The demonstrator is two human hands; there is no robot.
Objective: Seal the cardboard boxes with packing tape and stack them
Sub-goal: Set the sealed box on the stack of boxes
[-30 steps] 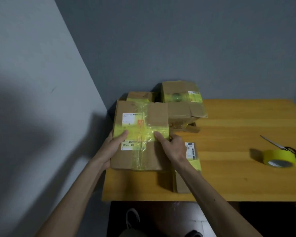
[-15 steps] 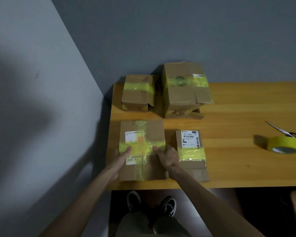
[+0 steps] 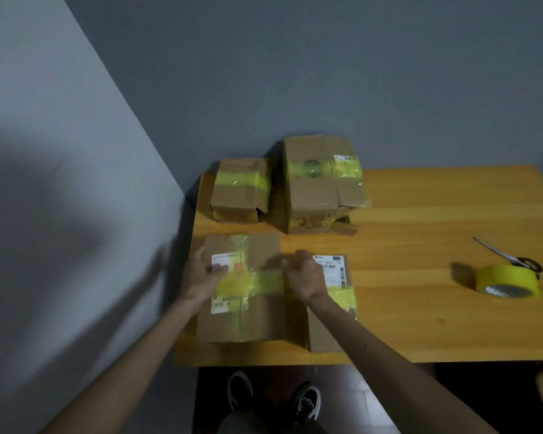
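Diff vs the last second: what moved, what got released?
The taped flat box came down from mid-air onto the table, front left. The right hand has come off its right edge; the left hand still lies on its left edge, blurred. Other three boxes, tape roll and scissors stayed put.

Bare forearms [image 3: 138, 355], black sneakers [image 3: 306, 402] with white trim, grey trousers [image 3: 242, 424]

Four boxes [image 3: 257, 321] [image 3: 336, 270] [image 3: 239, 195] [image 3: 314, 195], one tape roll [image 3: 508, 278], one scissors [image 3: 499, 253]
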